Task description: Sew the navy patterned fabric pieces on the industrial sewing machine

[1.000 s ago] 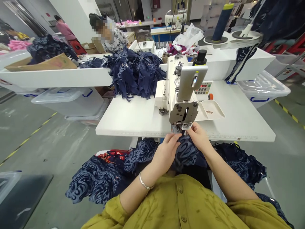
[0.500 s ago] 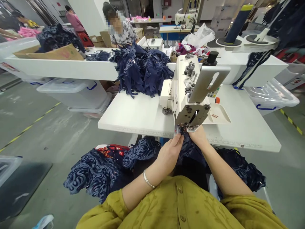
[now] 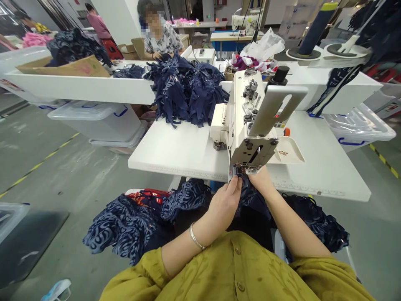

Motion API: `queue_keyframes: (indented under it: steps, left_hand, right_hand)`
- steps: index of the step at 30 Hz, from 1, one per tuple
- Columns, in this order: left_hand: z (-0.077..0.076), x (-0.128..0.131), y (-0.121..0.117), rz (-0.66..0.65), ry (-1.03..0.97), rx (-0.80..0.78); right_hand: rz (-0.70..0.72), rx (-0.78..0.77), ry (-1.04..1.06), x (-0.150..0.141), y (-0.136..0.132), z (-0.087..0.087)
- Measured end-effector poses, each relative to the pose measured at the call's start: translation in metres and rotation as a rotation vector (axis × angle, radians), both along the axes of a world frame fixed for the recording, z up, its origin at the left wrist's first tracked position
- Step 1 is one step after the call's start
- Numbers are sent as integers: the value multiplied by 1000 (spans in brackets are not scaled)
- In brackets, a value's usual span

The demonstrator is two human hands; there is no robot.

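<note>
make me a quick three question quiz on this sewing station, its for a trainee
1. True or false: the left hand is at the dark fabric by the sewing machine.
2. The top of the navy thread cone is: a) red, b) yellow, c) white.
3. Fill in: the silver bracelet is on the ____ wrist.

Key: 1. True. 2. b. 3. left.

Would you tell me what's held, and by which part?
The left hand holds navy fabric by the part nearest the machine; the right hand, partly hidden, is unclear.
</note>
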State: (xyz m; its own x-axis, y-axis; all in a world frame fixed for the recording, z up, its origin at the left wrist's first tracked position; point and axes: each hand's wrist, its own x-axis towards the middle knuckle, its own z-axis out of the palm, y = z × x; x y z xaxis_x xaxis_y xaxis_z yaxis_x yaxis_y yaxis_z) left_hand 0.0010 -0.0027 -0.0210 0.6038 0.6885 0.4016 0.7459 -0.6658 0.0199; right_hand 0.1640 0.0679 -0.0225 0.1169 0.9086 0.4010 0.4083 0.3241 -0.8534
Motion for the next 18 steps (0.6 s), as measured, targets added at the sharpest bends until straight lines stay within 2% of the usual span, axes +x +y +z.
queue_keyframes:
  steps: [4, 8, 11, 13, 15, 18]
  left_hand:
    - [1, 1, 0, -2, -10, 47]
    - [1, 5, 1, 20, -15, 65]
    - [-3, 5, 2, 55, -35, 24]
    - [-6, 2, 3, 39, -78, -39]
    - [-5, -3, 5, -22, -168, -138]
    - [9, -13, 5, -142, -379, -374]
  right_hand:
    - [-1, -7, -3, 1, -1, 0]
    - [-40, -76, 32, 1, -6, -3]
    - [-122, -86, 88, 0, -18, -15]
    - [-151, -87, 134, 0, -29, -29]
    - [-78, -127, 175, 2, -40, -48]
    - [195, -221, 181, 8, -55, -80]
